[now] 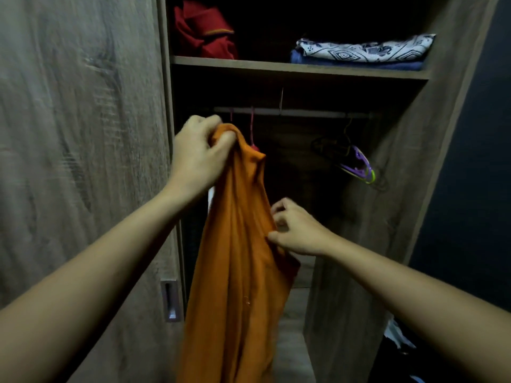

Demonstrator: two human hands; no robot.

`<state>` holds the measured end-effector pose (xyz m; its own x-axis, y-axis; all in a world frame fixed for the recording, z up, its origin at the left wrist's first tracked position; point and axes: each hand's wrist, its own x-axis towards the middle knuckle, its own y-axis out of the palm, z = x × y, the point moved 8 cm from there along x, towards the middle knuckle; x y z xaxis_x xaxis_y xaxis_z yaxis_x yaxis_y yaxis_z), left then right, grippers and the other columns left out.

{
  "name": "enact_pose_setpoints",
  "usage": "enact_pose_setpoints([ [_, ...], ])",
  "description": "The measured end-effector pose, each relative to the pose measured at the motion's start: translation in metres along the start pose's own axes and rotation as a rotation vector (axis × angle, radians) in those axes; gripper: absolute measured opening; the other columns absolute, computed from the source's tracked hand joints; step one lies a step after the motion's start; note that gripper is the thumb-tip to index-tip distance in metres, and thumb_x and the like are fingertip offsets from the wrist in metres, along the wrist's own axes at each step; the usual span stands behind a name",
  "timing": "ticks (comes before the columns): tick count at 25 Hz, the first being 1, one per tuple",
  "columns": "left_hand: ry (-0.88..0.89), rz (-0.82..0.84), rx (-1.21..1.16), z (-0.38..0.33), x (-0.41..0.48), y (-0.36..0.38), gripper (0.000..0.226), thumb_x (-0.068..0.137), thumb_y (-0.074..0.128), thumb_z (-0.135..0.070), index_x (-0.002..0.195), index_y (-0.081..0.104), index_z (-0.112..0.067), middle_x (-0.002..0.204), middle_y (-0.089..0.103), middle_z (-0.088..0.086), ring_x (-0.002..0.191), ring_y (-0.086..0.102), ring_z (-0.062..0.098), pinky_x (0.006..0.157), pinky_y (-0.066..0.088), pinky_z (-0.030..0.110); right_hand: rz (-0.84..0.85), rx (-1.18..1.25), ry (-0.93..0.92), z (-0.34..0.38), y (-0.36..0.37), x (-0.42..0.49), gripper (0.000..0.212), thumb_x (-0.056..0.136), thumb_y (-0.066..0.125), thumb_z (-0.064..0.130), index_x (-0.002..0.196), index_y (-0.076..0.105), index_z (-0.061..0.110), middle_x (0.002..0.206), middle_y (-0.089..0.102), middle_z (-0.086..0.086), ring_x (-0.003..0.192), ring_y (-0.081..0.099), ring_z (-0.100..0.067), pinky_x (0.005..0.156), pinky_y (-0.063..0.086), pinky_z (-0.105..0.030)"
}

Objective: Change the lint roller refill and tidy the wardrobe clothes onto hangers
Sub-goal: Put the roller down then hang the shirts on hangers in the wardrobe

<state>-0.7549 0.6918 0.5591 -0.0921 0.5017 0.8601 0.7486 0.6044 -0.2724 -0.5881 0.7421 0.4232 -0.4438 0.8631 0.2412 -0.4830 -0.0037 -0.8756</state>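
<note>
An orange garment (237, 244) hangs in front of the open wardrobe. My left hand (199, 153) grips its top, bunched at the collar. My right hand (296, 228) pinches the cloth's right edge lower down. A red hanger hook (252, 125) rises from behind the collar to the metal rail (293, 113); the hanger's body is hidden by the cloth. Several empty hangers, purple and green among them (356, 164), dangle at the rail's right end. No lint roller is in view.
The wooden sliding door (83, 134) with a recessed handle (171, 299) stands at left. On the shelf (298, 67) lie a crumpled red garment (204, 31) and folded patterned and blue cloths (362, 52). Loose clothes (398, 338) lie low at right.
</note>
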Motion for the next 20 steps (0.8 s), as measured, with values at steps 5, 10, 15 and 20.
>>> enact_pose_setpoints([
  [5,-0.062,0.058,0.022,0.03,0.002,-0.008,0.025,0.091,0.054,-0.028,0.07,0.05,-0.015,0.061,0.044,-0.003,0.057,0.043,0.004,0.054,0.034,0.017,0.125,0.377,-0.057,-0.031,0.019,-0.01,0.01,0.08,0.055,0.007,0.076,0.064,0.005,0.08,0.069,0.006,0.079,0.063,-0.005,0.081,0.052,-0.027],
  [10,-0.148,0.103,0.115,0.065,-0.003,0.01,0.016,0.092,0.053,-0.03,0.091,0.063,-0.018,0.082,0.061,-0.002,0.08,0.055,0.01,0.062,0.034,0.018,0.011,0.602,0.009,-0.055,-0.029,-0.008,0.008,0.065,0.05,0.01,0.072,0.051,0.015,0.06,0.057,0.014,0.058,0.051,0.005,0.06,0.042,-0.013],
  [15,-0.312,0.179,-0.004,0.093,-0.01,0.052,0.022,0.092,0.051,-0.032,0.094,0.066,-0.016,0.094,0.067,0.007,0.093,0.06,0.023,0.079,0.045,0.036,-0.241,0.262,-0.028,-0.094,-0.087,-0.015,0.021,0.083,0.064,0.007,0.079,0.051,0.023,0.084,0.061,0.001,0.079,0.06,-0.01,0.075,0.05,-0.033],
  [20,-0.294,0.202,-0.024,0.085,-0.012,0.094,0.022,0.096,0.047,-0.025,0.103,0.063,-0.013,0.094,0.058,0.002,0.089,0.051,0.015,0.076,0.032,0.025,-0.173,-0.517,-0.226,-0.101,-0.107,-0.039,0.019,0.085,0.045,0.017,0.099,0.058,0.019,0.097,0.062,-0.003,0.094,0.062,-0.02,0.079,0.055,-0.037],
])
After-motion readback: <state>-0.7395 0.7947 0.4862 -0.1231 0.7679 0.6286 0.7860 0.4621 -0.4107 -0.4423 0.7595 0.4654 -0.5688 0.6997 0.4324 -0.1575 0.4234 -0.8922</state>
